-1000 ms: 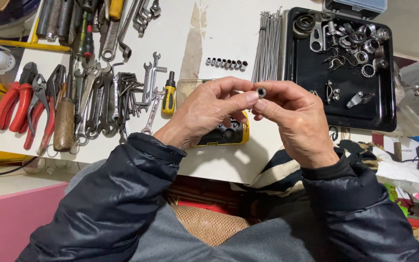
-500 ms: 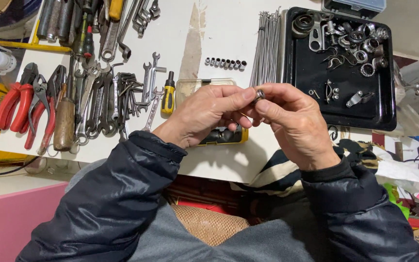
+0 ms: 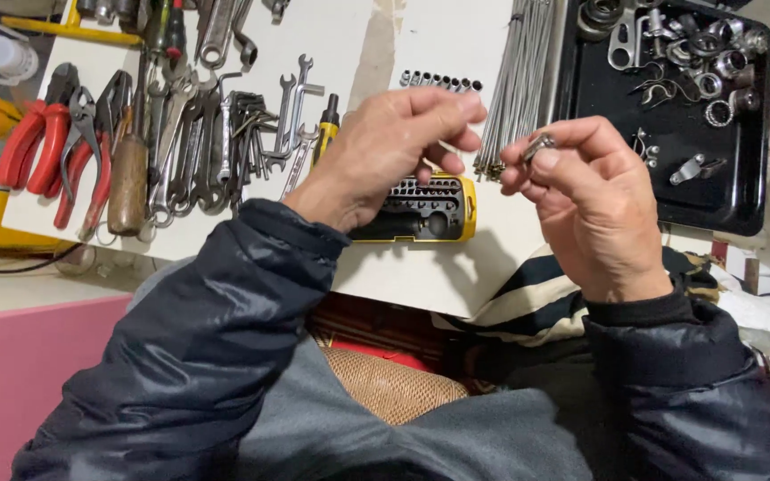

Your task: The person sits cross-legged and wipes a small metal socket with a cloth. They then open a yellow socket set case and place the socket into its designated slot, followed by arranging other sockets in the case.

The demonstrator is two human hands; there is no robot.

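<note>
Metal socket bit (image 3: 541,144) pinched in right hand (image 3: 594,209).

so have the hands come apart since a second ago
Yes. The left hand and right hand were pinched together on a small metal part; now they're apart above the yellow bit case, the right keeping it.

**Counting the bench, left to right**

I'm seeing two hands in frame, left hand (image 3: 385,156) and right hand (image 3: 594,200). One small metal piece (image 3: 539,144) is pinched up there. One yellow bit case (image 3: 430,209) at centre. One black tray (image 3: 741,209) upper right, its loose parts too jumbled to count. One bundle of spokes (image 3: 520,71). Two red-handled pliers (image 3: 33,142) at left, one wooden-handled tool (image 3: 126,183), one row of sockets (image 3: 438,81), roughly eight.
</note>
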